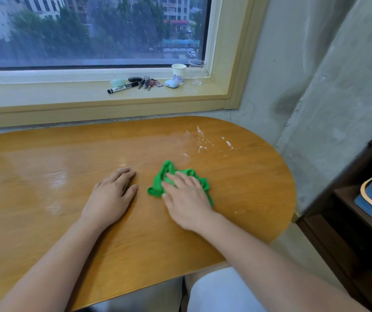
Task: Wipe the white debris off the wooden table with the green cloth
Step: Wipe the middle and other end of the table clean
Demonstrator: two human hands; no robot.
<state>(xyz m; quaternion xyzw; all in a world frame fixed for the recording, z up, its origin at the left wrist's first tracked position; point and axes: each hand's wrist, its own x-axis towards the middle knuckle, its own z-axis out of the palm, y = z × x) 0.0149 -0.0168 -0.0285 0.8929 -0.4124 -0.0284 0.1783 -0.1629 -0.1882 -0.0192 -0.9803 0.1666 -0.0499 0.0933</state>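
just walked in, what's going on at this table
A person is wiping a wooden table by the window. The right hand lies flat on a bunched green cloth, pressing it to the tabletop. The left hand rests palm down on the bare wood beside it. White debris is spattered farther back toward the table's right end, beyond the cloth and not yet wiped. A pen, keys and cups sit on the windowsill, apart from the job.
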